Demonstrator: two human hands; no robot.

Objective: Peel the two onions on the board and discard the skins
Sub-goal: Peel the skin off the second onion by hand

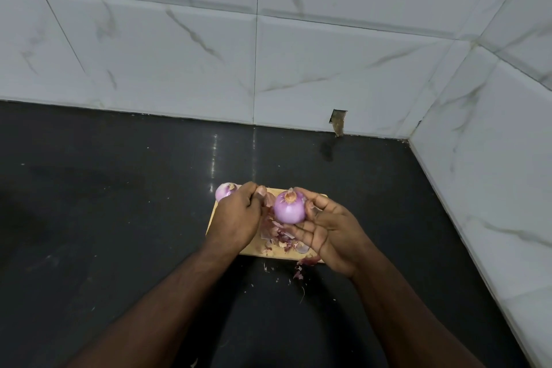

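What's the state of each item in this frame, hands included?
Round purple onion in the right hand: mostly peeled, dry root tuft on top, held above the board.
Second purple onion: looks peeled, at the board's far left corner.
Papery reddish-purple skins: loose, piled on the board, some spilled onto the counter.
Light wooden cutting board: flat on the counter.
Black glossy counter: littered with scraps near the board.
Right hand: cradling the onion.
Left hand: pinching a skin strip.

I see one peeled purple onion raised above the board, root end up. The second onion, also bare and pale purple, sits at the board's far left corner. Loose reddish skins litter the board, some spilling onto the tabletop.
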